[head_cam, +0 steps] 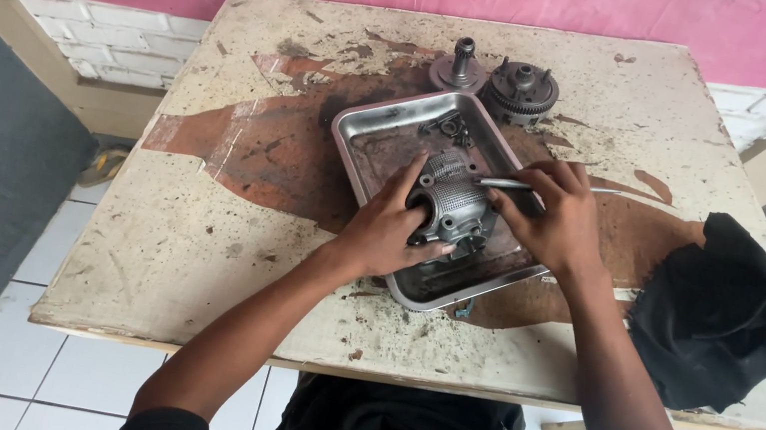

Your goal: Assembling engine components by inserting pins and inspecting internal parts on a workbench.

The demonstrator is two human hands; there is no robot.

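A ribbed grey metal engine part point(450, 205) lies in a shallow steel tray point(370, 132) on a worn table. My left hand point(386, 231) grips the part from its left side. My right hand point(555, 215) holds a thin metal tool point(509, 183) whose tip rests on top of the part. A few small dark pieces point(449, 128) lie at the tray's far end.
Two round metal gear assemblies point(458, 70) point(521, 89) stand beyond the tray near the table's far edge. A black cloth point(718, 311) is bunched at the right side. The tabletop point(200, 218) is stained and peeling. A white tiled floor point(10, 341) lies below.
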